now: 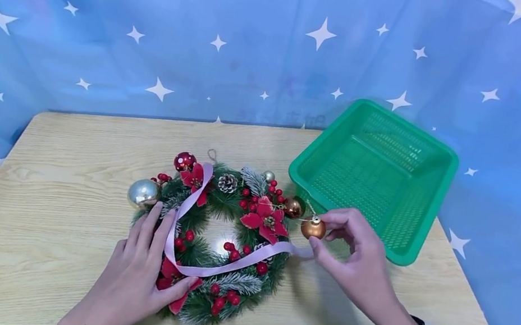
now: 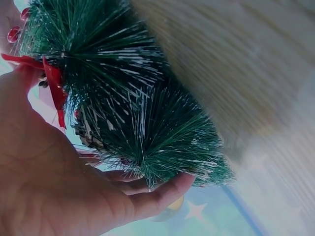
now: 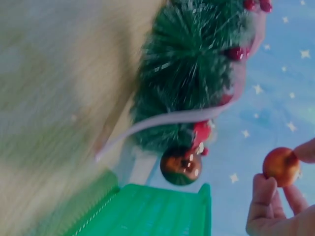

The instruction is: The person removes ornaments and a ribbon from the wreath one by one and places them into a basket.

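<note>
From the head view, my left hand (image 1: 135,273) lies over the left side of the Christmas wreath (image 1: 189,304), fingers long and spread, thumb across the lower-left poinsettia (image 1: 172,282); my right hand (image 1: 358,257) has thumb and fingertips pinched on a small copper-gold bauble (image 1: 313,228) just off the wreath's right edge. The wreath lies on the wooden table (image 1: 58,181), with the green basket (image 1: 408,261) beyond my right hand. A fine thread (image 1: 311,206) shows by the bauble's cap; whether it is hooked on the greenery I can't tell, but if it is, a sharp pull could snap it or drag a sprig loose. The shiny brown bauble (image 1: 293,207) sits just beside mine, so a careless swing would likely knock the two together or tangle their threads. The lilac ribbon (image 1: 256,255) trails out below my fingertips, and I could catch its tail along with the bauble. From the left wrist, my fingers lie along the frosted needles rather than closing hard round them, so I judge the wreath could slide or turn if my right hand tugs. From the right wrist, the pinch sits on the bauble's smooth round side, where it could slip and roll off; the brown bauble hangs near the basket's rim, so a shift of either might make them bump.
</note>
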Available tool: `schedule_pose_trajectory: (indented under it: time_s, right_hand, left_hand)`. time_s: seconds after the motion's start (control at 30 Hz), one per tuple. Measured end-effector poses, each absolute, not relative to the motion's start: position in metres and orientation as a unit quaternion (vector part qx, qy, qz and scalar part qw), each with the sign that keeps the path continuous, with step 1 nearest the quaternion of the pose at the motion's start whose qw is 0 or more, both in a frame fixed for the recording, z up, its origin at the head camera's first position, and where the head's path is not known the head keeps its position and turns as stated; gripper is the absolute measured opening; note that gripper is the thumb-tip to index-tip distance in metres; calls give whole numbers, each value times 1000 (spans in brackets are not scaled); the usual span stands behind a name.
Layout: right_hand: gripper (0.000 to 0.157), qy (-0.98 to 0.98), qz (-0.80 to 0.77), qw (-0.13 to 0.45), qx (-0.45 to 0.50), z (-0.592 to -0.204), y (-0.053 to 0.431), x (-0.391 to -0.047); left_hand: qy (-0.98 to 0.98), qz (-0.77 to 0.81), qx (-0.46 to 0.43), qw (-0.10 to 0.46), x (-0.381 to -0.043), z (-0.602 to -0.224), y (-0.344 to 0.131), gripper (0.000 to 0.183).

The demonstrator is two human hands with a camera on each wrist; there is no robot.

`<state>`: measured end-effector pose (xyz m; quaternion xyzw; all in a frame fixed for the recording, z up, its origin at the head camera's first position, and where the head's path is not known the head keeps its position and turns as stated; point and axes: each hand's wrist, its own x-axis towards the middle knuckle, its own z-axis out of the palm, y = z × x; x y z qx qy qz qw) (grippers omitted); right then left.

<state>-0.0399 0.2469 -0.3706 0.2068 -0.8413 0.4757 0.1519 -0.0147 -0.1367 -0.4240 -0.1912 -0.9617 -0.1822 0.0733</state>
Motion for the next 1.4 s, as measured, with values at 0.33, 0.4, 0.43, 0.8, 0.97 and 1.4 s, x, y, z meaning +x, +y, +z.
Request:
schedule_pose_trajectory:
  time_s: [0.33, 0.4, 0.43, 0.8, 0.97, 1.4]
  right_hand:
    - [43, -852, 449, 172, 208, -366, 273, -63]
    - [43, -854, 442, 179, 207, -365, 278, -70]
    - [42, -855, 441, 181, 203, -365, 281, -72]
    - [32, -882, 409, 180, 152, -363, 308, -94]
    - [27, -899, 388, 156, 129, -365, 320, -107]
    - [25, -939, 326, 56, 92, -368, 345, -131]
  left_hand:
    - [-964, -185, -182, 62, -14, -425, -135, 125]
    - [-964, -182, -180, 65, -14, -425, -135, 125]
    - [-965, -181, -180, 65, -14, -425, -135, 125]
    - [-965, -184, -179, 53, -15, -425, -135, 129]
    - [-966, -183, -176, 48, -14, -427, -137, 129]
    - [-962, -180, -193, 70, -15, -429, -137, 128]
